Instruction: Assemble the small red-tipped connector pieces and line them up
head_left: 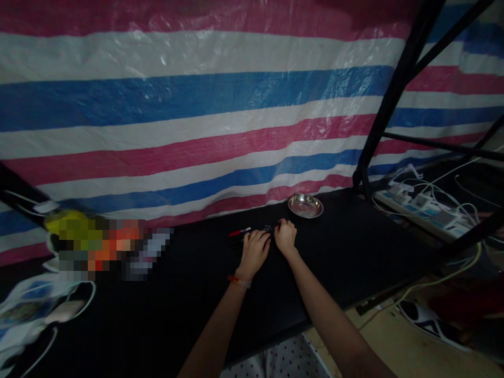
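Observation:
Both hands rest close together near the middle of a black table [189,294]. My left hand [255,253], with a reddish bracelet at the wrist, lies over small dark items [268,228], its fingers bent and slightly apart. Just right of them, my right hand [285,235] has its fingers curled together; what they hold, if anything, is too small to tell. A red and silver pen-like object [239,232] lies beyond my left fingertips, beside dark slim shapes. Behind my right hand sits a round shiny metal dish [305,206].
A power strip with plugs and white cables [425,210] lies at the right, by a black metal frame [388,110]. At the left are blurred coloured packets [114,244] and cabled items. A striped sheet [189,100] hangs behind.

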{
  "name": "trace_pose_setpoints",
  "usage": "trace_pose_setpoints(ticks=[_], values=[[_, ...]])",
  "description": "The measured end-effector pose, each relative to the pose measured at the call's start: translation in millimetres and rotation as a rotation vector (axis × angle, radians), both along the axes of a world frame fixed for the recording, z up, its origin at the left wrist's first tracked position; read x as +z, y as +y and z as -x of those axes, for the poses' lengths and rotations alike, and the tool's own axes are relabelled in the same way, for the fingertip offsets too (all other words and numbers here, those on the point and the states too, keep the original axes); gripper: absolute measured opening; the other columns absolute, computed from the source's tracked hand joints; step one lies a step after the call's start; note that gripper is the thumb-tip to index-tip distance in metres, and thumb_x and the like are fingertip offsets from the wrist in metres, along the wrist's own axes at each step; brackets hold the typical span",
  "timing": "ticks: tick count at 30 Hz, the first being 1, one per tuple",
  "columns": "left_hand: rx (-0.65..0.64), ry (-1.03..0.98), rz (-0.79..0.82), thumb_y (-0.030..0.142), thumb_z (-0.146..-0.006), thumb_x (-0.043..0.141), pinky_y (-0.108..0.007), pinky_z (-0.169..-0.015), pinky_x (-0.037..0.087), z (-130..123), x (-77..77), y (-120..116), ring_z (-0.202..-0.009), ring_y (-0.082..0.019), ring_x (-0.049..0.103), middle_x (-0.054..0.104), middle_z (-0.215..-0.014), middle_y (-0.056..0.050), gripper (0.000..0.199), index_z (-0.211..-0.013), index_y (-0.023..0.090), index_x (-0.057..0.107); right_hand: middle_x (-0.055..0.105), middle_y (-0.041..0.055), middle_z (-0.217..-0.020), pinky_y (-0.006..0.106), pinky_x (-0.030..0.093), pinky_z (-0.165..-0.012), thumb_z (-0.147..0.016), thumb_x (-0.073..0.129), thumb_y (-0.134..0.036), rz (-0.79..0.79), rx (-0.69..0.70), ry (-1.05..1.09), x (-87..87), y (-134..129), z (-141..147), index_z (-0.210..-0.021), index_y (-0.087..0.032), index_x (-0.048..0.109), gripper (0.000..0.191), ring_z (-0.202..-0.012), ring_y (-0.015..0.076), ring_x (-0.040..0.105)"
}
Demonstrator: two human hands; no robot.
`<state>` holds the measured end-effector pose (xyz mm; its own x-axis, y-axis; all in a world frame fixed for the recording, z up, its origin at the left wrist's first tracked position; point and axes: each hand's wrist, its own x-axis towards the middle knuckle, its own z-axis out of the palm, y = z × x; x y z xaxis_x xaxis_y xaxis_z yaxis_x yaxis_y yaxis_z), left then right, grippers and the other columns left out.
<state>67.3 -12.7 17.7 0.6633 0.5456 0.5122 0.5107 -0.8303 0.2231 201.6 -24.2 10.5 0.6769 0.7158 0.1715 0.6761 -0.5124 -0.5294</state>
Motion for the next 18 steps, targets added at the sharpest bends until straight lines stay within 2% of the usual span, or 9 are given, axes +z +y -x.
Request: trace_pose_setpoints(ticks=[3,7,14,18], values=[[-0.048,0.038,-0.018,0.022,-0.085,0.052,-0.042,-0.094,0.033,-3,-0.4,-2,-0.107,-0.022,0.052,0.063,-0.110,-0.005,0.022,-0.106,0.021,0.059,0.058,0.0154,-0.104,0.033,0.035,-0.079,-0.084,0.045,-0.014,-0.025,-0.009,-0.016,-2.5,0,0,-0.106,-0.012,0.060,0.027,-0.097,0.0252,0.054],[-0.093,0.083,-0.025,0.015,-0.085,0.051,-0.041,-0.094,0.032,-10,0.7,-7,-0.108,-0.021,0.051,0.064,-0.111,-0.005,0.025,-0.109,0.019,0.057,0.058,0.0157,-0.100,0.032,0.037,-0.078,-0.083,0.042,-0.009,-0.085,-0.024,-0.017,-9.7,3,-3,-0.105,-0.012,0.063,0.030,-0.094,0.0244,0.055],[-0.078,0.104,0.039,0.008,-0.086,0.045,-0.039,-0.091,0.034,-19,3.8,-14,-0.102,-0.021,0.053,0.068,-0.098,-0.005,0.024,-0.102,0.017,0.059,0.058,0.0156,-0.095,0.032,0.039,-0.073,-0.081,0.045,-0.009,-0.195,-0.052,0.000,-22.8,8,-8,-0.097,-0.012,0.066,0.027,-0.081,0.0225,0.057],[-0.073,0.115,0.045,0.008,-0.086,0.043,-0.037,-0.086,0.037,-21,4.0,-13,-0.093,-0.020,0.056,0.067,-0.091,-0.005,0.023,-0.097,0.017,0.060,0.057,0.0143,-0.093,0.031,0.040,-0.071,-0.081,0.046,-0.011,-0.229,-0.046,0.009,-26.1,9,-11,-0.092,-0.011,0.067,0.024,-0.075,0.0205,0.056]])
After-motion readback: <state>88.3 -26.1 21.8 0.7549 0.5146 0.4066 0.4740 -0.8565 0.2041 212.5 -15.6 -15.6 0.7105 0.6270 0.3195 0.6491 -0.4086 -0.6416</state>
